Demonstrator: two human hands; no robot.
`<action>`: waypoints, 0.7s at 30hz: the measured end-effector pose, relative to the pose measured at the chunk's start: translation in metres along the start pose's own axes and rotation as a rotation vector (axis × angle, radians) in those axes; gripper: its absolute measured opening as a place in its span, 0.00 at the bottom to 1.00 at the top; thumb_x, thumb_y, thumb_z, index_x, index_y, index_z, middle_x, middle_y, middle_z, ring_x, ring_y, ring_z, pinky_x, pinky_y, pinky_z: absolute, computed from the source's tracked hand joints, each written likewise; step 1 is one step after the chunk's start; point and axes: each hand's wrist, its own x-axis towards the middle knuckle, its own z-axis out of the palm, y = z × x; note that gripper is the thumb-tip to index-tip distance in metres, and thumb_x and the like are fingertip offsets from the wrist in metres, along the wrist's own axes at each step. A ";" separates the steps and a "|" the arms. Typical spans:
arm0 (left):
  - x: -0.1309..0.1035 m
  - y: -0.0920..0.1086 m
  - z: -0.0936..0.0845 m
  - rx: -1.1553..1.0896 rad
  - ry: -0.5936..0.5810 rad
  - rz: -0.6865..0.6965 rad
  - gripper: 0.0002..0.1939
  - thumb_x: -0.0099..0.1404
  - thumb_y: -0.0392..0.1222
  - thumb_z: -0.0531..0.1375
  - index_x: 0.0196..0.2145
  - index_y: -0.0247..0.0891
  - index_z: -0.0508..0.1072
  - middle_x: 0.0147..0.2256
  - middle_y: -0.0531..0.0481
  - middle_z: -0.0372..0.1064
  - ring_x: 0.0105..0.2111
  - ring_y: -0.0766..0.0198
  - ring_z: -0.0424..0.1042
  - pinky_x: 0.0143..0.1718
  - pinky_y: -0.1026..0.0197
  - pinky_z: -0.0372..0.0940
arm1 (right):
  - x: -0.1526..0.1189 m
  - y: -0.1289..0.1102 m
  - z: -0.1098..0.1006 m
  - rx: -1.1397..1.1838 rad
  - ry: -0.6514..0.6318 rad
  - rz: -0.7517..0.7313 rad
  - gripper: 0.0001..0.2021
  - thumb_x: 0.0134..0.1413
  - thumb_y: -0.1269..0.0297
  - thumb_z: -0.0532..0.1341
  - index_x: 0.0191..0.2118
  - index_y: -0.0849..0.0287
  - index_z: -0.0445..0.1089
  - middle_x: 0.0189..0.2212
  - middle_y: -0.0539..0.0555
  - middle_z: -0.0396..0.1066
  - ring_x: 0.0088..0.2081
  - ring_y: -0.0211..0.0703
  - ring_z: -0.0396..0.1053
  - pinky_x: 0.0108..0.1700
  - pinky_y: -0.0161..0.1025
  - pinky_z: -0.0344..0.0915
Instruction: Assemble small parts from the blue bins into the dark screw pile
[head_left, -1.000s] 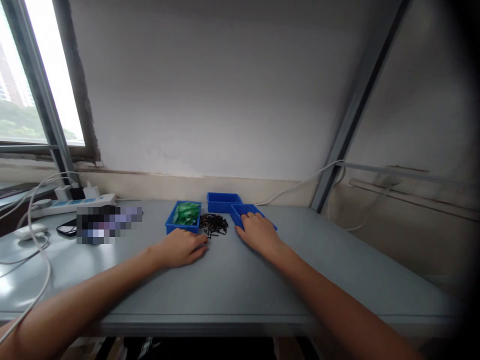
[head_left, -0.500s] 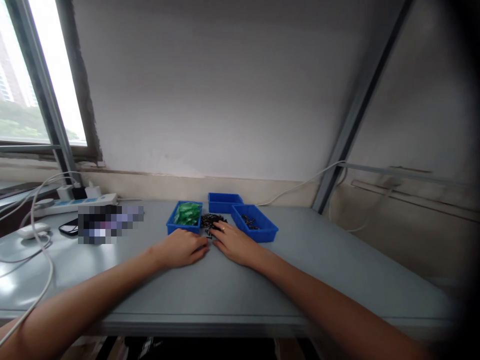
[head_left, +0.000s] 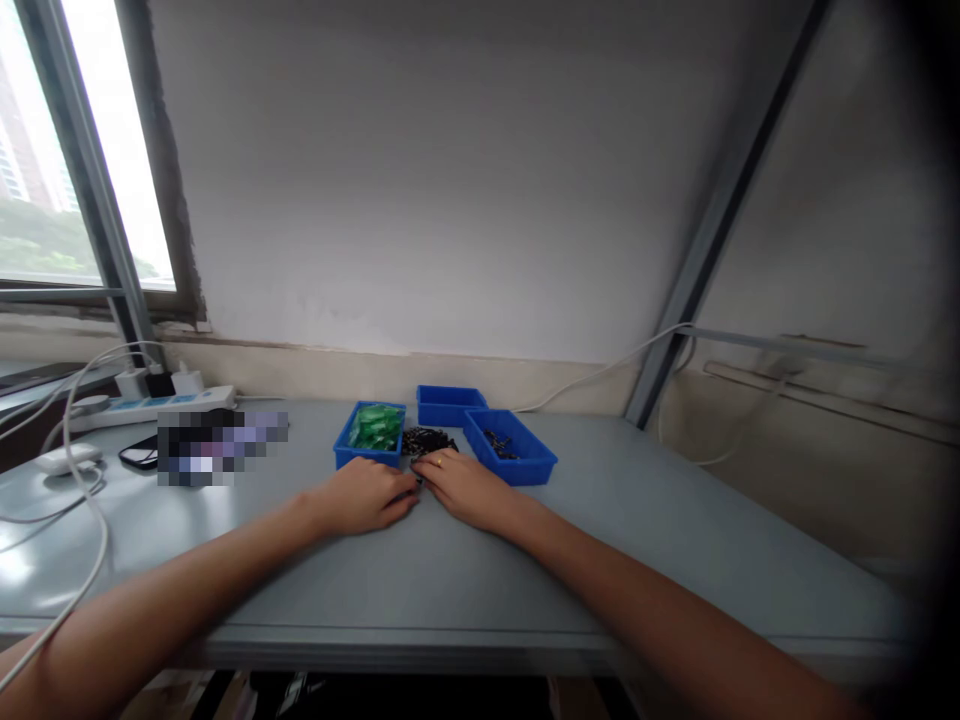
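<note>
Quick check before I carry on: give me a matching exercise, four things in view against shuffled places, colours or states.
Things:
1. Green pieces
2. Pile of dark pieces
3. Power strip
4. Right hand

Places, colours or states:
A. White and blue, with plugs in it
B. Has a ring on one of its fingers
C. Inside the left blue tray
D. Loose on the table, between blue trays

Pairs: 1-C, 2-D, 3-A, 4-B
</note>
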 end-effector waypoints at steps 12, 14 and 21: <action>0.001 0.004 -0.005 0.024 -0.059 -0.034 0.10 0.74 0.41 0.54 0.37 0.38 0.73 0.33 0.47 0.77 0.33 0.56 0.76 0.31 0.61 0.64 | 0.000 0.004 0.002 -0.013 -0.013 -0.032 0.12 0.67 0.74 0.54 0.49 0.64 0.73 0.49 0.63 0.75 0.51 0.51 0.71 0.55 0.49 0.67; 0.001 0.004 -0.005 0.025 -0.056 -0.035 0.10 0.74 0.41 0.54 0.37 0.38 0.73 0.34 0.47 0.77 0.33 0.56 0.76 0.31 0.60 0.64 | 0.000 0.003 0.000 -0.006 0.004 -0.003 0.13 0.67 0.73 0.54 0.52 0.65 0.72 0.50 0.65 0.74 0.52 0.53 0.71 0.55 0.50 0.67; 0.000 0.002 -0.004 0.005 -0.013 -0.020 0.11 0.73 0.41 0.54 0.35 0.38 0.73 0.31 0.48 0.76 0.31 0.57 0.76 0.30 0.60 0.64 | 0.000 0.000 -0.006 0.052 -0.014 0.079 0.17 0.65 0.74 0.57 0.57 0.71 0.69 0.54 0.69 0.72 0.57 0.56 0.68 0.59 0.52 0.65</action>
